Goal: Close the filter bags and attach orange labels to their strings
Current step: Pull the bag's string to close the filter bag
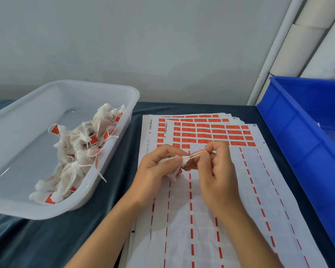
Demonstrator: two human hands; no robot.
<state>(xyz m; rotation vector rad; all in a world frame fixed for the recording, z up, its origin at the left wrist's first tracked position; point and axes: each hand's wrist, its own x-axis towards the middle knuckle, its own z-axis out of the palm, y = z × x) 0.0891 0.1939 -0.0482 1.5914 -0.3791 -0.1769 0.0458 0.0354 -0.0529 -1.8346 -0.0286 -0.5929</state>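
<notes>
My left hand [157,167] grips a small white filter bag [172,172] above the label sheets, fingers curled round its gathered neck. My right hand [215,167] pinches the bag's two strings [194,154], which run taut from the neck to my fingertips. Beneath both hands lie stacked white sheets [201,219]. Rows of orange labels [211,132] fill their far part, while the near part is peeled, with only orange dashes left.
A clear plastic tub [27,200] on the left holds several closed bags with orange labels [79,151]. A blue crate [302,132] stands along the right edge of the dark blue cloth [56,238]. White rolls lean at the back right.
</notes>
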